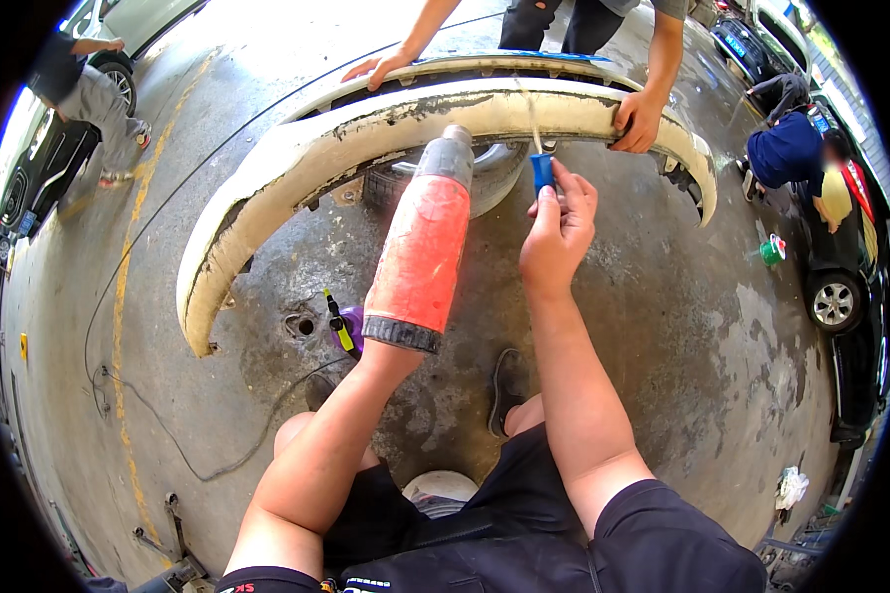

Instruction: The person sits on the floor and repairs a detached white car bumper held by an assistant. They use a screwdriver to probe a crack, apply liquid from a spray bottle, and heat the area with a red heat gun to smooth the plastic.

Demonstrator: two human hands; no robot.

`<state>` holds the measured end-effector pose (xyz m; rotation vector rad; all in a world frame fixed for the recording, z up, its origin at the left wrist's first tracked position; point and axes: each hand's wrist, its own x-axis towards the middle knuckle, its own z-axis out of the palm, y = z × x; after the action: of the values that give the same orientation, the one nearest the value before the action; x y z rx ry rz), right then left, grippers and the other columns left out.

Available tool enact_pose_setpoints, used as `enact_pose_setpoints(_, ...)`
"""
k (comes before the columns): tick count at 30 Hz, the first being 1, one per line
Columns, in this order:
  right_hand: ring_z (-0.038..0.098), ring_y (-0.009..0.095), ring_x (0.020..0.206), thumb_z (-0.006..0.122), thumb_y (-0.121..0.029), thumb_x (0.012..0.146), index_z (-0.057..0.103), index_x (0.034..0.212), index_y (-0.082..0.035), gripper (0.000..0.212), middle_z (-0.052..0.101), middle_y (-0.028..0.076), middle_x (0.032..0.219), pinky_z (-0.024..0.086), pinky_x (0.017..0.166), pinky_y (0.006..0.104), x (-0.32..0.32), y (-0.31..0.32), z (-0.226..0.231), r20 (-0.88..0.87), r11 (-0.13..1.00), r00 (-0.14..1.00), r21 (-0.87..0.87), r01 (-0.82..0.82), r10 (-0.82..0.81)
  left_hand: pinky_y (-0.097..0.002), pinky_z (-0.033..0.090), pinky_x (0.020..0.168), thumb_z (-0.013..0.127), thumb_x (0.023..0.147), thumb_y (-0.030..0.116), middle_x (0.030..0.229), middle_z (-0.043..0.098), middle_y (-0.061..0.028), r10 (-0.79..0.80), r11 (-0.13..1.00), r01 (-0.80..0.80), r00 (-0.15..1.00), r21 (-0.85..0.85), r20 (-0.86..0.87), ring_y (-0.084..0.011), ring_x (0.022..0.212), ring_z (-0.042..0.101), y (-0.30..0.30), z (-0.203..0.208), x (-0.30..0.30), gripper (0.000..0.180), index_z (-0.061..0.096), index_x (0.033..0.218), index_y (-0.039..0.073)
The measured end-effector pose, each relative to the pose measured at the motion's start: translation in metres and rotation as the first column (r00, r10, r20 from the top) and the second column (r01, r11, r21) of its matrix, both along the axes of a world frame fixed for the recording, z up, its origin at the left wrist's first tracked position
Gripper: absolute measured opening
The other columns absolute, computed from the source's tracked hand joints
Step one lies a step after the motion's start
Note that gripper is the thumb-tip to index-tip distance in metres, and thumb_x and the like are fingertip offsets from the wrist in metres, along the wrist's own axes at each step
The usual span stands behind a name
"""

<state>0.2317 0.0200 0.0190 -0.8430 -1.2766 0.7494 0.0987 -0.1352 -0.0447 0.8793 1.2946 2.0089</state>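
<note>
Your right hand [560,235] pinches the blue handle [542,174] of a thin-shafted tool between thumb and fingers; your left hand is hidden behind the red heat gun [420,252], so I cannot tell how its fingers close. A pale, scuffed bumper [405,114] lies ahead of you, above a tyre [497,181] that probably props it off the floor [672,296] — within easy reach of your seat. Across from you, a co-worker's arms [666,59] reach onto it, likely to keep it steady.

The bumper's long axis arches from left to right, both ends curving toward you. Your heat gun points away from you, leaning slightly right, its nozzle toward the bumper; the shaft [532,121] runs forward and slightly left across the pale face — whether it touches is unclear.
</note>
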Motion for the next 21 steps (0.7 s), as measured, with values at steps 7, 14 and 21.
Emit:
enact_pose_setpoints(7, 0.057, 0.008, 0.086, 0.071, -0.002, 0.106, 0.080, 0.128, 0.002, 0.024, 0.069, 0.002, 0.121, 0.050, 0.076, 0.0238, 0.004, -0.013, 0.032, -0.023, 0.997, 0.999, 0.069, 0.043, -0.042, -0.0482, 0.056, 0.100, 0.086, 0.101, 0.026, 0.120, 0.080, -0.0150, -0.196, 0.980, 0.136, 0.798, 0.147, 0.570, -0.0387, 0.113, 0.074, 0.002, 0.002, -0.001, 0.033, 0.078, 0.127, 0.007)
enact_pose_setpoints(14, 0.062, 0.013, 0.076, 0.069, -0.004, 0.108, 0.069, 0.134, 0.005, 0.028, 0.068, 0.005, 0.097, 0.052, 0.069, 0.0310, 0.016, 0.004, 0.032, -0.612, 0.937, 0.786, -0.215, -0.275, 0.090, -0.0487, 0.056, 0.099, 0.086, 0.101, 0.029, 0.120, 0.080, -0.0152, 0.019, 0.983, -0.105, 0.875, -0.151, -0.484, -0.0387, 0.114, 0.073, -0.007, 0.002, -0.014, 0.035, 0.078, 0.127, 0.007)
enact_pose_setpoints(21, 0.053, 0.016, 0.068, 0.072, -0.012, 0.101, 0.069, 0.123, -0.001, 0.024, 0.060, 0.002, 0.082, 0.042, 0.065, 0.0344, 0.072, 0.060, -0.010, -0.857, 0.815, 0.484, -0.401, -0.418, -0.174, -0.0490, 0.056, 0.098, 0.085, 0.101, 0.026, 0.119, 0.079, -0.0160, 0.019, 0.983, -0.116, 0.837, -0.143, -0.546, -0.0397, 0.112, 0.072, -0.007, 0.016, -0.013, 0.033, 0.077, 0.127, 0.006)
